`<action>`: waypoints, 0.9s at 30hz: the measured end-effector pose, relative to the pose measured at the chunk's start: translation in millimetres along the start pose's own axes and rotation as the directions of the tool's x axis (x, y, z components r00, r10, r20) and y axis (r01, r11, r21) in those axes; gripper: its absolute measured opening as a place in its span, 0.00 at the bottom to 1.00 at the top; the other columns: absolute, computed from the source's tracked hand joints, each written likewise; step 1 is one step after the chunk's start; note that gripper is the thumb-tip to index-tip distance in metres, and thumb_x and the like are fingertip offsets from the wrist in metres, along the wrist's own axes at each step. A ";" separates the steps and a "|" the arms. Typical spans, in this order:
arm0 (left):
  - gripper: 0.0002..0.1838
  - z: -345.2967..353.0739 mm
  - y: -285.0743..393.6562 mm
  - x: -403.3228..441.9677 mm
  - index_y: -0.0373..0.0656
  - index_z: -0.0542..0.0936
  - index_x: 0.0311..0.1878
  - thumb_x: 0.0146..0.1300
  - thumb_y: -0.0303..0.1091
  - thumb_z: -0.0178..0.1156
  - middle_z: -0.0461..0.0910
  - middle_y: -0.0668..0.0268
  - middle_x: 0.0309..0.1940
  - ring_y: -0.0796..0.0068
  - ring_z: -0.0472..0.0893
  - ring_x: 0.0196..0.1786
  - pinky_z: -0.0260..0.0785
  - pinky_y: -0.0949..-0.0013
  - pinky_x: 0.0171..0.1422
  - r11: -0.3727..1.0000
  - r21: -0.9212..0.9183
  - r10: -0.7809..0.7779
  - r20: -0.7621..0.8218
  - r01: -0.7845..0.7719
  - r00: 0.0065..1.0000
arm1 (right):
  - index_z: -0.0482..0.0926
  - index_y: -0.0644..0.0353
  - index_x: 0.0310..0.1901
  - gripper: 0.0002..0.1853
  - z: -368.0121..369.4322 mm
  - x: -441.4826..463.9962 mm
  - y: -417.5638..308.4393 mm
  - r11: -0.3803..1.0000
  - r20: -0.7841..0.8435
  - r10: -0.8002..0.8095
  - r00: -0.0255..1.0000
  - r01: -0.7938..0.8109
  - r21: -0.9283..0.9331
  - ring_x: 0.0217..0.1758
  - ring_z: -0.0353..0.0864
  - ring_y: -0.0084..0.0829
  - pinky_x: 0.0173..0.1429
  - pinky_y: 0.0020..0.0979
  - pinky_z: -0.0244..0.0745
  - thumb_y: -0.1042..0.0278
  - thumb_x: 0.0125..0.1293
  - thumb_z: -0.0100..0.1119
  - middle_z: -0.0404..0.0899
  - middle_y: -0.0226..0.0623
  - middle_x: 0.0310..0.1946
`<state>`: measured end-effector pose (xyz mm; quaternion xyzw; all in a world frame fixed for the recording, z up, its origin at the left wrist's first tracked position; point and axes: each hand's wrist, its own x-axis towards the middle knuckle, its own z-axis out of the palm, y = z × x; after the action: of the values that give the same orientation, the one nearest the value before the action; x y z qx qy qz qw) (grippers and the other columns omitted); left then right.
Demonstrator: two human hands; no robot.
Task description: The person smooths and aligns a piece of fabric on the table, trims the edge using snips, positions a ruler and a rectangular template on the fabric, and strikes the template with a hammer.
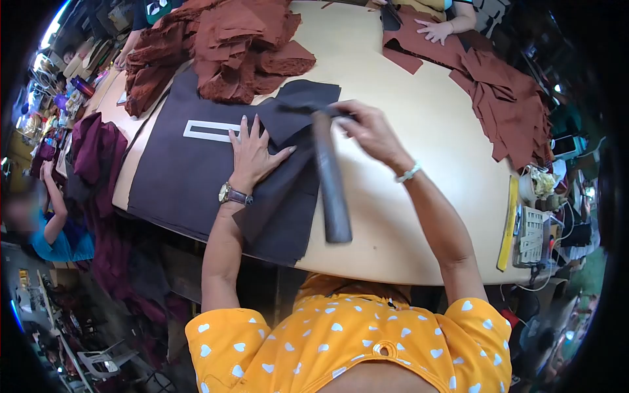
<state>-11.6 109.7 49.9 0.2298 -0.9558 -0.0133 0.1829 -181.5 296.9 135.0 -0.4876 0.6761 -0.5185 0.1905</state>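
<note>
Dark fabric panels [177,170] lie stacked on the pale table. My left hand [250,152], fingers spread, presses flat on them beside a white rectangular frame-shaped piece [211,131], its fingertips at the piece's right end. My right hand [368,128] pinches a lifted edge of the dark fabric. A long grey-brown bar [333,190], slightly blurred, lies or hangs just left of my right hand, over the fabric's right edge; whether my hand touches it is unclear. One layer of fabric is folded up between my two hands.
Rust-brown fabric [242,46] is heaped at the table's far left, and more [504,98] lies at the right. A co-worker's hand [435,30] rests on rust cloth across the table. A yellow ruler [508,223] lies at the right edge. Another person [56,223] is at left.
</note>
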 end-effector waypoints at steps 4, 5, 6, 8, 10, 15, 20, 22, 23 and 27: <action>0.26 32.2 -34.5 -0.8 0.53 0.76 0.56 0.58 0.55 0.51 0.56 0.52 0.68 0.45 0.50 0.72 0.41 0.27 0.64 0.986 0.107 0.126 0.038 -0.129 0.991 | 0.78 0.65 0.42 0.11 80.7 11.9 -26.6 0.970 0.197 -0.195 0.961 0.160 0.183 0.37 0.82 0.36 0.44 0.32 0.73 0.67 0.61 0.57 0.81 0.46 0.35; 0.27 51.2 -41.2 -7.8 0.54 0.73 0.59 0.59 0.53 0.50 0.56 0.54 0.69 0.45 0.50 0.72 0.44 0.28 0.64 0.965 0.204 0.188 -0.086 -0.168 0.978 | 0.78 0.65 0.41 0.11 98.4 13.0 -29.4 0.961 0.301 -0.163 0.940 0.082 0.264 0.46 0.79 0.43 0.51 0.36 0.71 0.67 0.61 0.57 0.79 0.51 0.41; 0.26 54.4 -42.5 -6.4 0.55 0.71 0.60 0.60 0.52 0.49 0.56 0.55 0.69 0.45 0.50 0.72 0.44 0.28 0.64 0.886 0.435 0.205 -0.050 -0.163 0.978 | 0.78 0.65 0.41 0.11 110.0 13.2 -28.0 0.966 0.312 -0.164 0.936 0.088 0.243 0.51 0.75 0.46 0.55 0.39 0.68 0.67 0.61 0.56 0.78 0.53 0.43; 0.26 52.3 -43.2 -3.0 0.55 0.69 0.62 0.61 0.51 0.47 0.55 0.57 0.69 0.46 0.51 0.71 0.44 0.28 0.64 0.810 0.565 0.163 0.038 -0.155 0.986 | 0.78 0.64 0.39 0.09 133.3 13.5 -25.2 0.974 0.333 -0.165 0.928 0.101 0.203 0.61 0.66 0.53 0.62 0.44 0.61 0.68 0.60 0.55 0.75 0.56 0.48; 0.27 42.7 -39.9 2.0 0.55 0.68 0.63 0.61 0.51 0.47 0.55 0.58 0.70 0.46 0.52 0.71 0.44 0.27 0.63 0.907 0.400 0.074 0.151 -0.130 0.986 | 0.78 0.62 0.39 0.08 131.6 14.6 -24.5 0.974 0.286 -0.138 0.948 0.078 0.213 0.54 0.73 0.50 0.58 0.42 0.66 0.69 0.60 0.56 0.78 0.51 0.41; 0.42 31.9 -26.8 -5.3 0.49 0.62 0.67 0.51 0.62 0.55 0.56 0.59 0.69 0.47 0.55 0.70 0.43 0.28 0.64 0.983 0.112 0.157 -0.127 -0.143 0.979 | 0.78 0.65 0.40 0.10 101.0 33.1 31.3 0.987 0.041 -0.132 0.990 0.135 -0.084 0.35 0.80 0.34 0.41 0.32 0.74 0.69 0.62 0.56 0.80 0.44 0.32; 0.46 -6.7 2.4 -0.2 0.40 0.63 0.65 0.49 0.63 0.58 0.59 0.56 0.67 0.50 0.52 0.71 0.42 0.31 0.66 0.996 0.084 0.003 0.040 -0.007 0.999 | 0.80 0.64 0.41 0.13 58.1 70.7 49.4 0.978 -0.047 0.113 0.992 -0.119 -0.171 0.44 0.79 0.47 0.51 0.39 0.72 0.64 0.60 0.56 0.81 0.50 0.38; 0.42 -2.2 -2.4 0.4 0.40 0.64 0.65 0.51 0.57 0.58 0.59 0.55 0.66 0.50 0.52 0.71 0.43 0.32 0.66 0.985 0.160 0.064 0.007 -0.065 0.998 | 0.80 0.65 0.41 0.13 51.2 76.6 51.3 0.965 -0.078 0.182 0.980 -0.194 -0.179 0.44 0.80 0.47 0.51 0.39 0.72 0.64 0.61 0.56 0.81 0.50 0.38; 0.40 2.8 -6.5 -1.2 0.40 0.65 0.64 0.52 0.54 0.58 0.59 0.55 0.66 0.50 0.52 0.71 0.43 0.33 0.66 0.976 0.198 0.094 -0.007 -0.091 0.996 | 0.80 0.65 0.41 0.13 49.4 78.0 52.6 0.954 -0.098 0.206 0.974 -0.222 -0.200 0.44 0.80 0.46 0.51 0.39 0.72 0.64 0.61 0.55 0.81 0.50 0.38; 0.38 25.7 -24.9 -21.9 0.40 0.65 0.64 0.54 0.52 0.57 0.59 0.54 0.67 0.49 0.53 0.71 0.44 0.35 0.67 0.837 0.475 0.339 -0.057 -0.273 0.939 | 0.80 0.64 0.41 0.13 44.6 78.5 56.5 0.944 -0.114 0.206 0.972 -0.228 -0.240 0.45 0.80 0.45 0.51 0.39 0.72 0.64 0.62 0.54 0.81 0.49 0.37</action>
<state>8.1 95.7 15.7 0.1108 -0.9407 0.2588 0.1892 -209.0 205.9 87.0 -0.4074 0.7935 -0.4253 0.1535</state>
